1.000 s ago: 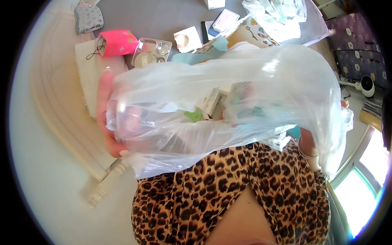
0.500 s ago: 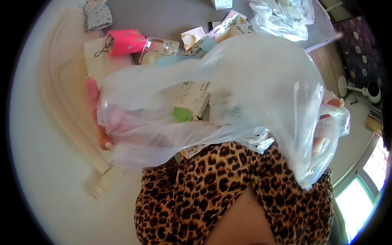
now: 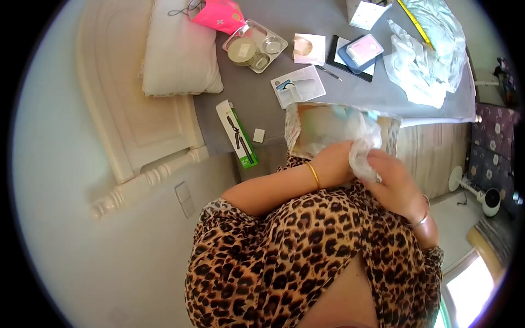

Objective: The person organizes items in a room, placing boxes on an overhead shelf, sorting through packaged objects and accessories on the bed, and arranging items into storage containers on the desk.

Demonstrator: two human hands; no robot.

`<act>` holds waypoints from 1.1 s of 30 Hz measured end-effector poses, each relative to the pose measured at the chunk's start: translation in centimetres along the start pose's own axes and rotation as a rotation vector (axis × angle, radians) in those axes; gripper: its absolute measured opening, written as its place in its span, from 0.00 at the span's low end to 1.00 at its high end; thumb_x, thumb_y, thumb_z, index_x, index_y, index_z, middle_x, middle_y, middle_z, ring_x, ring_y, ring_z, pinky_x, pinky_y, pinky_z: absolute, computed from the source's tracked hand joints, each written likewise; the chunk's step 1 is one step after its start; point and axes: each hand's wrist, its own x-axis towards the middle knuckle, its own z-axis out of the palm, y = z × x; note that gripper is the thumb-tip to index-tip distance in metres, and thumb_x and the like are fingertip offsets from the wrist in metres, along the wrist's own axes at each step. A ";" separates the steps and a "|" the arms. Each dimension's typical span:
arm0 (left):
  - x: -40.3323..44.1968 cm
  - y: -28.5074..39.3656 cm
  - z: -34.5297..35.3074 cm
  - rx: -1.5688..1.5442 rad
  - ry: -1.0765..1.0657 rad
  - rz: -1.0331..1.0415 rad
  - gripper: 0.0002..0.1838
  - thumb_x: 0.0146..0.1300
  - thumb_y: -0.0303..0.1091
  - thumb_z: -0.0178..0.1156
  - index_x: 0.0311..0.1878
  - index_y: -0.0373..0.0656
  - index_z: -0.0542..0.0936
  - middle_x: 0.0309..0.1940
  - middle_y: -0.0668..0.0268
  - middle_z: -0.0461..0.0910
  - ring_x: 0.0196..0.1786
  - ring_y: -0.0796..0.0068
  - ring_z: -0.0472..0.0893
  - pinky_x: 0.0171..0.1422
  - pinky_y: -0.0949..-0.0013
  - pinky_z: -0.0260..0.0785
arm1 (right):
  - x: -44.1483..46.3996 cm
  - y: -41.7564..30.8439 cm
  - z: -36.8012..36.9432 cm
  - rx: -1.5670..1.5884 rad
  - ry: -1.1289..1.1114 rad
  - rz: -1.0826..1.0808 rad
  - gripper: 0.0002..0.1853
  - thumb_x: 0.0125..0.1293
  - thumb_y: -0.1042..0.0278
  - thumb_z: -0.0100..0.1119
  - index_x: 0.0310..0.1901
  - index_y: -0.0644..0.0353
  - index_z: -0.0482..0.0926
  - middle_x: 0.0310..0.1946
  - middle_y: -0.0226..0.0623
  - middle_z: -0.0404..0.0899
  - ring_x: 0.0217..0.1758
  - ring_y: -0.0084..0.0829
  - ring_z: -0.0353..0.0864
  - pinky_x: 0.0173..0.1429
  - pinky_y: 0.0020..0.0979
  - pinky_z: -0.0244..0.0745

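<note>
A clear white plastic bag (image 3: 362, 159) is bunched up between my two hands, above my lap. My left hand (image 3: 334, 165), with a gold bangle at the wrist, closes around one side of it; its fingertips are partly hidden. From the other side my right hand (image 3: 391, 177), wearing a silver bangle, presses its fingers onto the bunched plastic and is slightly blurred. Just beyond them stands an open patterned box or paper bag (image 3: 292, 134), mouth upward. Whitish plastic shows inside it, its contents too blurred to make out.
On the grey bed lie a green-white product box (image 3: 235, 134), a small white square (image 3: 259, 135), a white package (image 3: 298, 86), a metal tray (image 3: 276, 39), a pink pouch (image 3: 221, 16) and a dark tablet-like thing (image 3: 342, 60). A pillow (image 3: 180, 54) and crumpled plastic (image 3: 415, 76) flank them.
The plastic bag was spread wide and puffed up between my hands; now it is gathered small. My hands have come close together, and the patterned container and bed items are uncovered.
</note>
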 end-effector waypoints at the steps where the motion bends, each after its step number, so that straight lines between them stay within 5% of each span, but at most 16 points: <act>1: -0.5 -0.8 0.2 -0.025 -0.019 -0.007 0.17 0.48 0.34 0.62 0.42 0.41 0.75 0.36 0.53 0.78 0.40 0.54 0.78 0.47 0.61 0.70 | -0.2 0.4 0.0 -0.060 -0.125 0.039 0.13 0.53 0.77 0.58 0.41 0.66 0.75 0.38 0.45 0.74 0.41 0.46 0.74 0.47 0.35 0.70; 4: -1.7 -2.9 0.8 -0.132 -0.012 -0.007 0.16 0.48 0.32 0.62 0.42 0.40 0.76 0.37 0.53 0.79 0.41 0.55 0.78 0.48 0.61 0.70 | -0.3 2.5 -0.7 0.059 -0.141 0.008 0.15 0.55 0.71 0.60 0.43 0.66 0.76 0.43 0.44 0.75 0.46 0.41 0.75 0.52 0.34 0.70; 5: -2.0 -3.8 1.3 -0.181 0.028 0.013 0.17 0.48 0.32 0.61 0.43 0.40 0.77 0.37 0.53 0.79 0.41 0.55 0.78 0.48 0.61 0.70 | -0.5 5.9 -0.4 0.068 0.061 0.076 0.22 0.55 0.65 0.61 0.51 0.64 0.73 0.45 0.45 0.76 0.51 0.39 0.75 0.57 0.35 0.68; 7: -2.9 -5.6 2.0 -0.286 0.042 -0.059 0.18 0.47 0.31 0.61 0.45 0.40 0.77 0.38 0.52 0.79 0.41 0.55 0.78 0.50 0.63 0.70 | 1.3 10.7 0.3 -0.392 0.623 0.137 0.27 0.54 0.66 0.62 0.57 0.62 0.68 0.43 0.47 0.77 0.51 0.42 0.76 0.58 0.37 0.68; 8: -3.3 -5.7 2.0 -0.286 0.065 -0.039 0.19 0.47 0.31 0.61 0.45 0.40 0.77 0.38 0.52 0.79 0.42 0.55 0.78 0.50 0.63 0.70 | 1.5 15.4 1.4 -0.415 0.659 0.183 0.30 0.54 0.66 0.61 0.59 0.61 0.65 0.43 0.48 0.77 0.49 0.43 0.76 0.57 0.36 0.68; 12: -3.6 -4.8 1.3 -0.307 0.124 0.026 0.20 0.46 0.31 0.61 0.46 0.41 0.76 0.39 0.53 0.78 0.42 0.55 0.78 0.49 0.63 0.70 | 1.6 25.5 4.7 0.135 0.448 0.507 0.24 0.56 0.66 0.57 0.54 0.65 0.68 0.39 0.48 0.79 0.43 0.41 0.78 0.53 0.37 0.70; 15: -4.0 -4.5 0.3 -0.197 0.161 -0.076 0.20 0.46 0.32 0.62 0.46 0.41 0.75 0.40 0.54 0.77 0.43 0.55 0.77 0.49 0.62 0.70 | 2.6 25.9 4.9 0.108 0.172 0.571 0.16 0.58 0.68 0.53 0.45 0.69 0.74 0.32 0.45 0.80 0.39 0.37 0.79 0.50 0.36 0.72; 17: -3.7 -5.2 0.3 -0.003 0.285 -0.082 0.23 0.46 0.40 0.65 0.47 0.42 0.74 0.40 0.53 0.75 0.43 0.55 0.76 0.48 0.61 0.69 | 3.5 23.5 4.1 0.152 0.154 0.494 0.13 0.58 0.69 0.51 0.40 0.70 0.75 0.29 0.43 0.79 0.35 0.34 0.80 0.45 0.35 0.74; 21: -4.2 -6.9 0.1 0.324 0.141 -0.228 0.30 0.44 0.47 0.66 0.49 0.43 0.72 0.43 0.55 0.71 0.40 0.54 0.76 0.48 0.59 0.70 | 5.5 18.7 3.6 0.322 0.119 0.373 0.13 0.58 0.70 0.48 0.38 0.71 0.76 0.26 0.41 0.78 0.28 0.31 0.79 0.34 0.32 0.77; 24: -5.2 -7.7 0.0 0.295 0.127 -0.355 0.29 0.45 0.47 0.66 0.49 0.42 0.71 0.42 0.55 0.71 0.41 0.54 0.77 0.46 0.57 0.71 | 7.7 14.6 2.8 0.437 0.051 0.439 0.14 0.56 0.71 0.47 0.39 0.70 0.77 0.26 0.41 0.79 0.25 0.30 0.78 0.29 0.31 0.76; 27: -5.3 -7.9 -1.2 0.437 0.201 -0.424 0.26 0.49 0.44 0.63 0.51 0.45 0.71 0.40 0.55 0.74 0.40 0.52 0.78 0.44 0.57 0.72 | 10.8 12.2 2.1 0.376 -0.018 0.394 0.16 0.60 0.67 0.50 0.47 0.66 0.76 0.32 0.40 0.79 0.32 0.27 0.79 0.35 0.29 0.76; 30: -6.8 -9.8 -2.3 0.550 0.227 -0.450 0.23 0.52 0.41 0.61 0.51 0.44 0.72 0.37 0.55 0.77 0.38 0.51 0.79 0.42 0.57 0.73 | 12.1 9.8 2.7 0.531 0.053 0.100 0.21 0.64 0.60 0.52 0.55 0.60 0.72 0.39 0.36 0.78 0.40 0.25 0.77 0.42 0.27 0.74; 32: -7.9 -7.5 -5.4 0.403 0.402 -0.710 0.16 0.52 0.36 0.60 0.44 0.41 0.74 0.39 0.51 0.78 0.41 0.55 0.79 0.43 0.61 0.72 | 11.9 9.4 2.1 0.502 0.139 -0.011 0.23 0.65 0.56 0.51 0.58 0.59 0.70 0.42 0.34 0.78 0.44 0.23 0.75 0.44 0.26 0.72; 33: -8.8 -8.4 -6.4 0.337 0.546 -0.656 0.15 0.53 0.36 0.60 0.42 0.40 0.75 0.37 0.51 0.79 0.40 0.55 0.79 0.43 0.61 0.72 | 11.9 9.4 1.9 0.486 0.183 -0.067 0.24 0.65 0.54 0.51 0.59 0.58 0.69 0.44 0.34 0.77 0.45 0.22 0.74 0.45 0.25 0.71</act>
